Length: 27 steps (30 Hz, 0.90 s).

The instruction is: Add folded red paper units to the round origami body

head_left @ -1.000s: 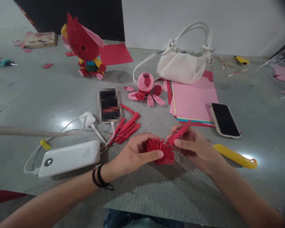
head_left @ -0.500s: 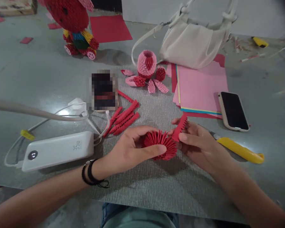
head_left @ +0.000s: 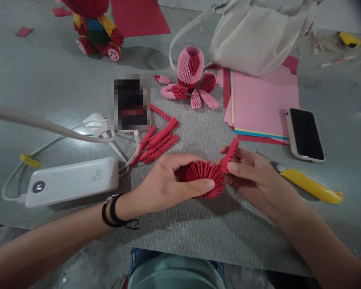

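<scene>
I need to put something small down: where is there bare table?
Bare patches: at left, between the paper toy and the thick cable; in front, between the pleated red piece in the left hand and the near edge of the table. Crowded: around the red strips, power bank and paper stack.

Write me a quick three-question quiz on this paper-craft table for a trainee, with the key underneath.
1. What does the right hand hold?
2. True or false: the yellow-handled utility knife lies with its blade out.
3. Which of these is in the left hand?
A) white power bank
B) spiky round red paper piece
C) white handbag

Key
1. A notched red paper strip.
2. True.
3. B.
</scene>
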Motion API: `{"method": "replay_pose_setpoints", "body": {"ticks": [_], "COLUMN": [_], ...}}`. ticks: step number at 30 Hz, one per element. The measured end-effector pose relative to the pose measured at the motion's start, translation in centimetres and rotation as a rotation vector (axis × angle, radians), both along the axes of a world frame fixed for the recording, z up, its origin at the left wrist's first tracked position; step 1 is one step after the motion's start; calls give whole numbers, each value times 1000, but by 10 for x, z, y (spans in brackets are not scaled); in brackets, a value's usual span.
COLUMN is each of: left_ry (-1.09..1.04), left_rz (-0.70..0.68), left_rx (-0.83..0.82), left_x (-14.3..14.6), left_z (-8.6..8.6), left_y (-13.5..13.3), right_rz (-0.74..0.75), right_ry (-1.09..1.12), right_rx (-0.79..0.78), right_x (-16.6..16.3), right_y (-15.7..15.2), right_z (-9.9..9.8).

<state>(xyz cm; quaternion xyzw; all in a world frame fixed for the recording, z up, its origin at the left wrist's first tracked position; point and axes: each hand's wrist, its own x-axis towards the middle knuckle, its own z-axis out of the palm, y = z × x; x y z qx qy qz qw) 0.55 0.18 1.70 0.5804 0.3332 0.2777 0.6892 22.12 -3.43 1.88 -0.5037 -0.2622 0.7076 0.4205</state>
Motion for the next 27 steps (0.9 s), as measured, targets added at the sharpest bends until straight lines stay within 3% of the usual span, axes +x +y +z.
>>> {"method": "replay_pose_setpoints", "body": {"ticks": [9,27], "left_ry": [13,71], "left_rz": [6,6], "left_rx": [-60,66], "left_x": [0,-1], "left_z": [1,1], "left_y": [2,2], "right_rz": [-17,10], "right_ry": [39,-10], "right_rx": [-39,-3], "right_x": [-1,-2], "right_y": [-1,-3], "right_z": [5,2]}}
